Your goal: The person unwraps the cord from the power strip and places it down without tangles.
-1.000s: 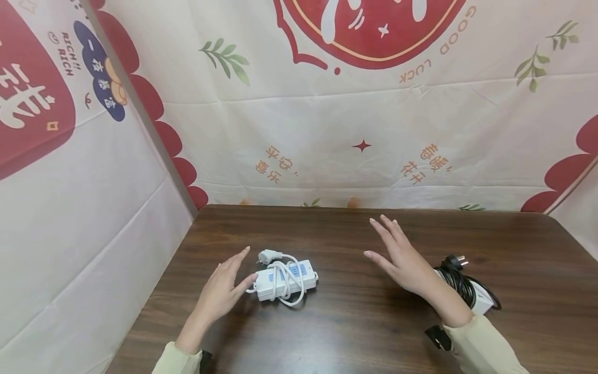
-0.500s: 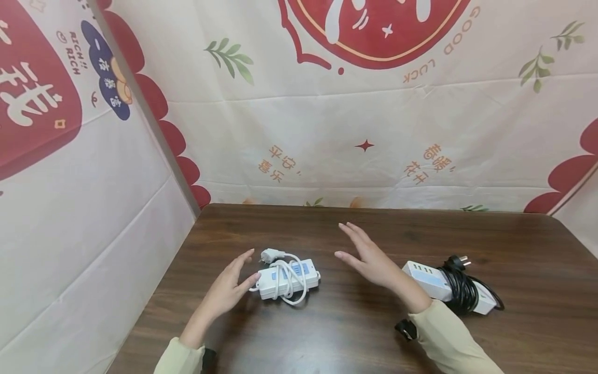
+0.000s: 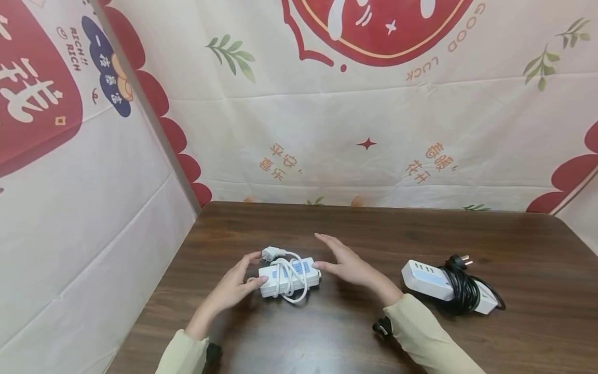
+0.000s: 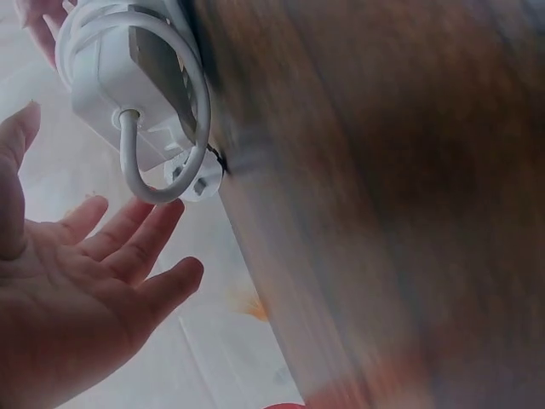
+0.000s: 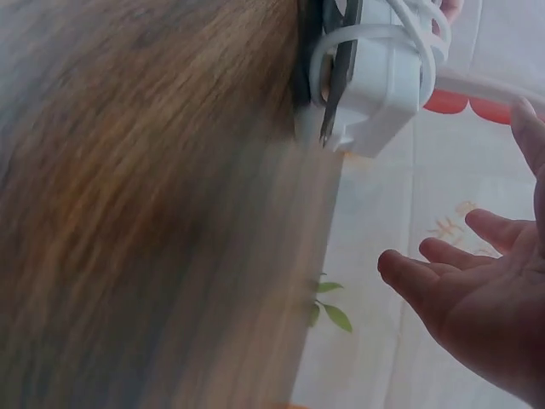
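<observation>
A white power strip point(image 3: 267, 286) with blue panels lies on the table, its white cord point(image 3: 299, 283) wound around it and its white plug point(image 3: 271, 253) at the far left corner. My left hand point(image 3: 232, 286) is at the strip's left end, thumb over that end, fingers reaching toward the plug; whether it touches is hard to tell. Off the right end, my right hand point(image 3: 348, 267) has its fingers spread and its thumb close to the strip. In the right wrist view the right hand point(image 5: 485, 298) stands apart from the white strip point(image 5: 379, 94).
Farther right on the brown table point(image 3: 355, 332) lies a second white power strip point(image 3: 427, 280), wrapped in a black cord point(image 3: 462, 291) with a black plug point(image 3: 457, 262). A printed cloth point(image 3: 327, 119) hangs behind the table's far edge.
My right hand has swept left, from beside the black-corded strip to the right end of the white-corded one. The left hand has edged closer to the strip's left end.
</observation>
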Tool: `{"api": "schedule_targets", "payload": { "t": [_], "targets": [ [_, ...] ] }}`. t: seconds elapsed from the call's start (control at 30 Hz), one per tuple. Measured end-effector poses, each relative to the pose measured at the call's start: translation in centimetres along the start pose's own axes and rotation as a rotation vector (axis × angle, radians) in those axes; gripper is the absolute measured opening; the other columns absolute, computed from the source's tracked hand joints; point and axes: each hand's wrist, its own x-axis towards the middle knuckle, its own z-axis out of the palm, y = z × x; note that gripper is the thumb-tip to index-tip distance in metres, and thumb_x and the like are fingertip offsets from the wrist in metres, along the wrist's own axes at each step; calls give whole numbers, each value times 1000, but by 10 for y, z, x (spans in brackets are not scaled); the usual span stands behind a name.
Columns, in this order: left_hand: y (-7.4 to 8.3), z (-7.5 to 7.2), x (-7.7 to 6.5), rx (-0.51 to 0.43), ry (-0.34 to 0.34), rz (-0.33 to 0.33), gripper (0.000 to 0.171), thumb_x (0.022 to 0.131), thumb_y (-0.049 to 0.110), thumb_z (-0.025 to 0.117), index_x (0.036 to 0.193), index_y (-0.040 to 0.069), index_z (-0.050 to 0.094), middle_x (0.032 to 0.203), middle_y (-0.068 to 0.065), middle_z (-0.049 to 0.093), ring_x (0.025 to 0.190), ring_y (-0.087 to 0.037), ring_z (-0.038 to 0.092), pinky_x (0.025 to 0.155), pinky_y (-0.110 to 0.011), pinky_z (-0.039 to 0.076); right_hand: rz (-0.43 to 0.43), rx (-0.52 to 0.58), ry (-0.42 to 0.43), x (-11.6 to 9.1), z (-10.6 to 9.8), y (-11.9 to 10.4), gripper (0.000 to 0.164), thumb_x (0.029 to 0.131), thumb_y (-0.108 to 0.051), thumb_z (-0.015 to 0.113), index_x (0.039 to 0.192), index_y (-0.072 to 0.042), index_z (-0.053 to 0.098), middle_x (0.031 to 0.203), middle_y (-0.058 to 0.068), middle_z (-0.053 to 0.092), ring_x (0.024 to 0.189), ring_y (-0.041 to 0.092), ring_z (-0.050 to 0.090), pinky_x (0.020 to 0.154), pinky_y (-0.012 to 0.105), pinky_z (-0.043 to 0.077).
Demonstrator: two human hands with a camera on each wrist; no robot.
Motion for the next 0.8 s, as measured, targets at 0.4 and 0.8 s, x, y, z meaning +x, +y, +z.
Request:
{"api": "schedule_targets", "payload": {
  "t": [0.4,0.8],
  "targets": [
    [-4,5,6,-45,-82,56,66,81,28,68,130,-1,37,123,-19,52,113,-32,50,90,-48,40,27,238,-107,9,13,8,71,84,-27,66,140,-2,30,143,21,30,128,39,30,98,47,33],
    [-3,7,8,12,-123,18,68,75,32,74,126,0,42,118,-15,55,102,-26,53,85,-42,42,-7,367,-222,17,21,13,69,83,-14,66,136,11,29,141,28,29,127,43,30,100,46,30]
  ]
}}
